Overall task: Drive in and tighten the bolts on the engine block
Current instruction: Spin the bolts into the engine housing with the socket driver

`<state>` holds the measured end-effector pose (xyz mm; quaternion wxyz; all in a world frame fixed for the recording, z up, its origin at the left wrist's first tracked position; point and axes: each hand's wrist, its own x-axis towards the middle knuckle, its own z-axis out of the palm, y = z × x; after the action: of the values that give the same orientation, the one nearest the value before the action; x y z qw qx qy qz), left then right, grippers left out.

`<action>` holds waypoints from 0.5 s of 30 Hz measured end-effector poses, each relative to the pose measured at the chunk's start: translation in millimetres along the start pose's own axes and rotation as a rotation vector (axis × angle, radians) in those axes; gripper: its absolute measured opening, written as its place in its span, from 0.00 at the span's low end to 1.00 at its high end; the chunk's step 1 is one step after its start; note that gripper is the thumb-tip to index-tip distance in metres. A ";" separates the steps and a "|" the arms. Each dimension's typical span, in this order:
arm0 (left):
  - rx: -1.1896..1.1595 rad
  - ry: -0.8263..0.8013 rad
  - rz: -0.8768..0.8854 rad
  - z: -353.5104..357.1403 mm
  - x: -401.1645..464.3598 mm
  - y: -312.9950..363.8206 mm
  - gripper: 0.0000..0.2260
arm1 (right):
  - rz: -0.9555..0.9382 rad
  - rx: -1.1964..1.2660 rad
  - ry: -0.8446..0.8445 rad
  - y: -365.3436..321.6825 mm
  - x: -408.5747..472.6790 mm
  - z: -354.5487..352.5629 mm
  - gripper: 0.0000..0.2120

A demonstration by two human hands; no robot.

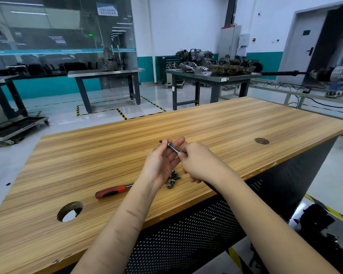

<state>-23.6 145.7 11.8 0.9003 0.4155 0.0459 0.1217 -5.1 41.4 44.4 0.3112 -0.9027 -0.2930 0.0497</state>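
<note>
Over the middle of the wooden table [236,123], both my hands hold a slim silver metal piece [172,147] with a reddish tip at its far end; whether it is a bolt or a tool part I cannot tell. My left hand [160,163] supports it from below, palm up, with fingers curled round its far end. My right hand [198,161] pinches its near end between thumb and fingers. A small heap of loose bolts [172,179] lies on the table under my hands. A ratchet handle with a red and black grip [111,191] lies to the left of the bolts.
The tabletop has a round cable hole [69,211] near the front left and a capped one [261,141] at the right. Metal workbenches stand across the floor; the right one [212,76] carries engine parts. A shaft on a stand [285,72] reaches in from the right.
</note>
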 end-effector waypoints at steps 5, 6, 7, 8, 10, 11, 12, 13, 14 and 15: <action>0.036 -0.015 0.029 2.7 1.6 -4.8 0.11 | 0.007 -0.039 0.052 -1.8 3.2 1.0 0.13; 0.050 -0.018 0.028 2.8 1.7 -5.5 0.11 | 0.011 -0.037 0.055 -1.5 2.6 1.8 0.12; 0.066 -0.023 0.024 2.1 1.4 -6.2 0.11 | 0.013 -0.036 0.054 -0.8 1.7 3.0 0.12; 0.085 -0.029 0.017 1.1 1.3 -6.7 0.11 | 0.019 -0.029 0.052 0.1 1.1 4.1 0.12; 0.118 -0.041 -0.003 -1.4 1.5 -5.6 0.10 | 0.034 0.029 0.028 2.6 -0.1 5.9 0.11; 0.131 -0.043 -0.017 -3.0 1.8 -3.6 0.10 | 0.044 0.112 -0.003 4.7 -0.4 6.0 0.09; 0.142 -0.041 -0.031 -4.5 2.5 -0.9 0.10 | 0.060 0.243 -0.049 7.3 -0.8 5.6 0.07; 0.146 -0.037 -0.047 -6.0 3.1 2.2 0.10 | 0.082 0.406 -0.114 9.7 -1.1 4.1 0.07; 0.137 -0.032 -0.064 -7.1 3.9 5.4 0.09 | 0.097 0.576 -0.194 11.6 -1.6 2.4 0.08; 0.121 -0.023 -0.081 -7.9 4.7 8.3 0.09 | 0.099 0.722 -0.268 13.8 -2.0 0.7 0.08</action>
<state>-22.0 157.9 13.0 0.8783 0.4681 0.0594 0.0775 0.0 31.9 35.5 0.5650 -0.7337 -0.2507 0.2820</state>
